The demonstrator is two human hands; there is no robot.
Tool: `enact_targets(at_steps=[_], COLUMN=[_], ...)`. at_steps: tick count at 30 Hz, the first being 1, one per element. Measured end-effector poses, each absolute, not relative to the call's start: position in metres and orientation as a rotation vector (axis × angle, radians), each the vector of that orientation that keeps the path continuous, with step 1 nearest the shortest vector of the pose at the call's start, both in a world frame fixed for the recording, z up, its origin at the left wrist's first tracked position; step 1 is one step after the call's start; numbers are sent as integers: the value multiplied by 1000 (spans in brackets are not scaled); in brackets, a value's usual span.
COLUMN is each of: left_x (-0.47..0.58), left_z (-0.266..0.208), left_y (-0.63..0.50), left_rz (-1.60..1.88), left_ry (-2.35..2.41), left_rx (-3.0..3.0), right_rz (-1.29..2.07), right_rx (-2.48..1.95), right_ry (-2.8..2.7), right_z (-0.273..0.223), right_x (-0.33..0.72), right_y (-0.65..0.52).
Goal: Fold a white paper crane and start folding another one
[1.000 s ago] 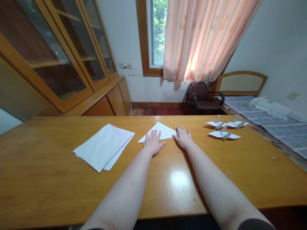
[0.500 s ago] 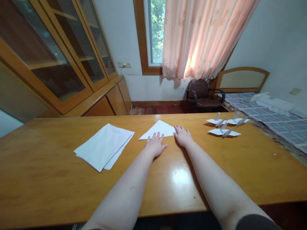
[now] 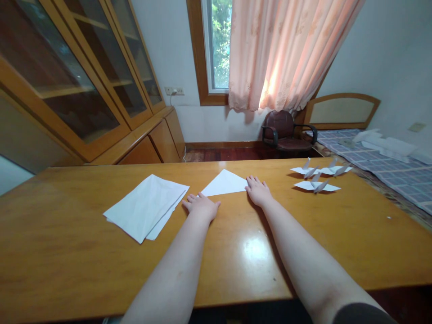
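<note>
A sheet of white paper [image 3: 225,182], folded into a triangle, lies flat on the wooden table [image 3: 236,252] with its peak pointing away from me. My left hand [image 3: 202,207] rests at the triangle's left corner, fingers spread, covering that corner. At the opposite corner lies my right hand [image 3: 259,191], its fingers stretched out and the fingertips touching the paper's edge. Neither hand grasps anything. To the left of my left hand is a small stack of white paper sheets [image 3: 146,204], slightly askew.
Three folded paper cranes [image 3: 316,185] stand at the table's far right. Beyond the table are a brown office chair [image 3: 283,130], a bed [image 3: 367,148] with a checked cover, and a glass-fronted cabinet [image 3: 101,76] on the left.
My left hand has slid left along the triangle's near edge, from its middle to its left corner. My right hand has stayed at the right corner.
</note>
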State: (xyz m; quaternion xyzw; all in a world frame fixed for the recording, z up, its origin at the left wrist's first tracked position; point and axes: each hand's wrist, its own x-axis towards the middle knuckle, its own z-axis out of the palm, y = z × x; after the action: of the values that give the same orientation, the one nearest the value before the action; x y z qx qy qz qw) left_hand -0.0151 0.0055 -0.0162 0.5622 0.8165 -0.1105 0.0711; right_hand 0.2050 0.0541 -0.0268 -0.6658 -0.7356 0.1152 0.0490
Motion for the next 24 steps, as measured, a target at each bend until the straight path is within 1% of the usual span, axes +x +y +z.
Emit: enact_targets(at_steps=[11, 14, 20, 24], left_x=[-15, -15, -13, -10], left_z=[-10, -11, -6, -3], left_y=[6, 9, 17, 19], left_rz=[-314, -172, 177, 263], left_ry=[2491, 2520, 2343, 2271], left_rx=[1545, 1601, 1899, 1990], right_rz=[305, 250, 284, 290], right_rx=[-2008, -1971, -1929, -1832], right_ry=[-2220, -2193, -2045, -2067], right_z=[-30, -28, -21, -24], right_x=[209, 213, 219, 215], right_y=[57, 59, 61, 61])
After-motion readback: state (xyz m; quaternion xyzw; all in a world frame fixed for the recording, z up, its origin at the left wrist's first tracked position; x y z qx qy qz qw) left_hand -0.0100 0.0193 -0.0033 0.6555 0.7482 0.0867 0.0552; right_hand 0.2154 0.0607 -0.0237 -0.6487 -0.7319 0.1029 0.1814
